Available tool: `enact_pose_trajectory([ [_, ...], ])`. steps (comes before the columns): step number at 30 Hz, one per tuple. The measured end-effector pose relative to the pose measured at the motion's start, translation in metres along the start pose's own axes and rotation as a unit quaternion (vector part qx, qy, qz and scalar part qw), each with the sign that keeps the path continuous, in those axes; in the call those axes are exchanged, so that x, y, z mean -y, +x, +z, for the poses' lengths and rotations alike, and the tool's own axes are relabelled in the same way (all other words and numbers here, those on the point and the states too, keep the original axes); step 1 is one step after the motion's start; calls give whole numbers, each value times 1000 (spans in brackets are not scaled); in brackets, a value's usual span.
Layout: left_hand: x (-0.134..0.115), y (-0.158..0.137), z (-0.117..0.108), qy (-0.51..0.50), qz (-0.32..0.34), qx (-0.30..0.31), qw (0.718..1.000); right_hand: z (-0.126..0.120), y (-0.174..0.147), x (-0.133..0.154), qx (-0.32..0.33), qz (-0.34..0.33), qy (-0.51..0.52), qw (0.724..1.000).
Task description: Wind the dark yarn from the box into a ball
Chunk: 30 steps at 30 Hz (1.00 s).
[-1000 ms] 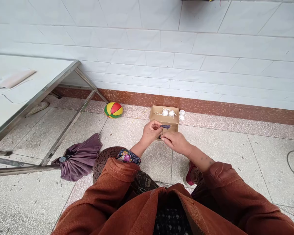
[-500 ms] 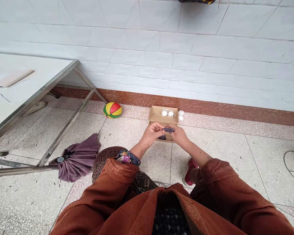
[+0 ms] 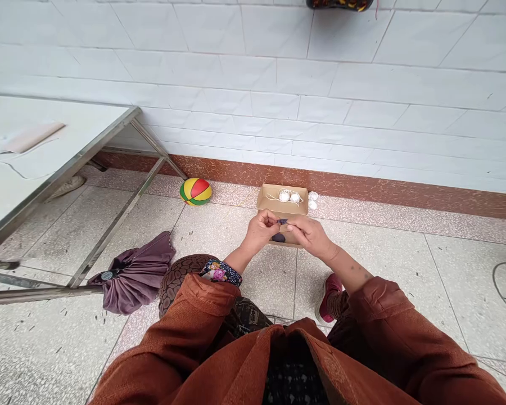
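Over a brown cardboard box, my left hand pinches one end of a small dark blue piece of yarn work. The fingers of my right hand close on its other end, covering much of it. Just under the hands lies a dark blue ball of yarn in the near part of the box. White yarn balls with loose strands rest in the far part, and more white balls sit on the floor against its right side.
Left of the box stands a colourful ball. A folded purple umbrella leans by a metal-framed table with a paper roll on top. The tiled wall rises behind. A thin wire loop lies at far right.
My right hand has turned and shifted slightly right, its fingers now at the tip of the dark blue piece, less of which shows. More of the dark yarn ball is visible.
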<state>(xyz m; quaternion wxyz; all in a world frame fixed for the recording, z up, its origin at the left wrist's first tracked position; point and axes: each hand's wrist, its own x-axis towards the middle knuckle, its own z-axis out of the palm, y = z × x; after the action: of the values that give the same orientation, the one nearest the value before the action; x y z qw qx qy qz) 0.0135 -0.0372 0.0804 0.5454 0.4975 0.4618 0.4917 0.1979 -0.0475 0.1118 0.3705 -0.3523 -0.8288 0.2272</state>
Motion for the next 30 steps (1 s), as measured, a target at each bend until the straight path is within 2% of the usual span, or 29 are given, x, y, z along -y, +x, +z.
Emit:
enact_pose_trajectory([
  [3,-5,-6,4,12,-1,70,997,-7,5,-11,-71,66,23,995],
  [6,-12,-13,5,-13,-18,140,990,1,5,-24,-93,152,44,983],
  [8,-15,-15,5,-48,-31,142,988,12,1,-31,-63,199,53,976],
  [12,-11,-11,2,-110,-33,67,991,40,-12,-31,77,242,23,967],
  [14,-7,-5,-1,-114,-26,20,993,51,-19,-23,146,223,-14,964],
  [16,-3,0,-5,-98,-20,-25,995,57,-26,-11,201,160,-43,966],
  [19,1,6,-10,-46,-11,-73,996,54,-29,6,232,52,-49,970],
  [21,1,8,-12,-12,-6,-78,997,42,-25,13,215,14,-37,976],
  [23,0,8,-11,13,1,-64,998,25,-18,14,171,9,-28,985],
  [26,-4,4,-8,29,18,-22,999,-1,-6,4,16,76,-16,997],
  [28,-7,0,-5,20,23,15,999,-13,-1,-8,-76,133,-11,988],
  [30,-9,-4,-2,-7,6,62,998,-16,-1,-22,-116,175,-19,977],
])
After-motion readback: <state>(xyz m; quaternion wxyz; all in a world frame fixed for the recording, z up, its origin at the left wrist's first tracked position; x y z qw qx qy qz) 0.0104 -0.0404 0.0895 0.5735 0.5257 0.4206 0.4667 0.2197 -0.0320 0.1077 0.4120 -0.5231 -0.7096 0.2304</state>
